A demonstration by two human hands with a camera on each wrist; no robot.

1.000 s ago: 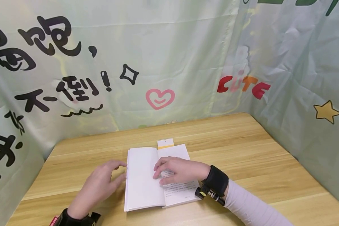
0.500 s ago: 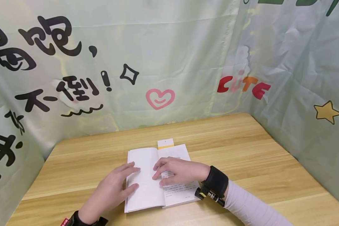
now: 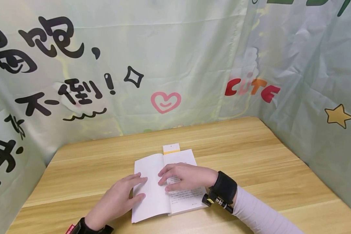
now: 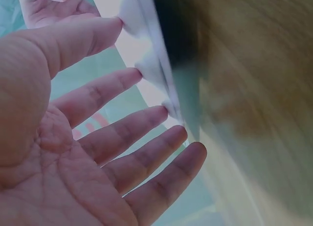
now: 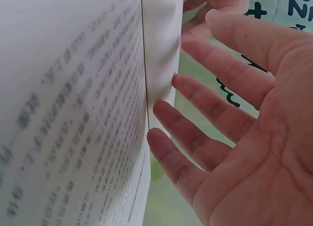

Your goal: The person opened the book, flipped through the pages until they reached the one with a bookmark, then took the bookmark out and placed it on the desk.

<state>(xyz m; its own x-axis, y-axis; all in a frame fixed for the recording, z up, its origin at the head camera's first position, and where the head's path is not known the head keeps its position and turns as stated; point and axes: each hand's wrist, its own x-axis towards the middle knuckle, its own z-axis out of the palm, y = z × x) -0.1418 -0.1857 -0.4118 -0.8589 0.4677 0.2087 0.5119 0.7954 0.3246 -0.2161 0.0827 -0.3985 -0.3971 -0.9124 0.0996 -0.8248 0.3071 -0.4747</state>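
Observation:
A book point(image 3: 152, 195) lies spread on the table, its left page blank and its right page point(image 3: 185, 200) printed with lines of text. My left hand point(image 3: 117, 200) rests its fingertips on the blank page near the outer edge, which stands a little off the table. In the left wrist view the fingers point(image 4: 146, 128) are extended and spread. My right hand point(image 3: 187, 177) lies over the printed page, fingertips by the spine. The right wrist view shows that hand's fingers point(image 5: 210, 94) nearly straight, touching the paper near the fold.
A white card with a yellow stripe point(image 3: 171, 149) sticks out past the book's top edge. The wooden table point(image 3: 251, 156) extends around the book. A printed cloth point(image 3: 199, 58) hangs behind the table and along its sides.
My left hand has moved right from the book's left edge onto the blank page. The left half's outer edge has shifted slightly inward. The right hand has stayed in place.

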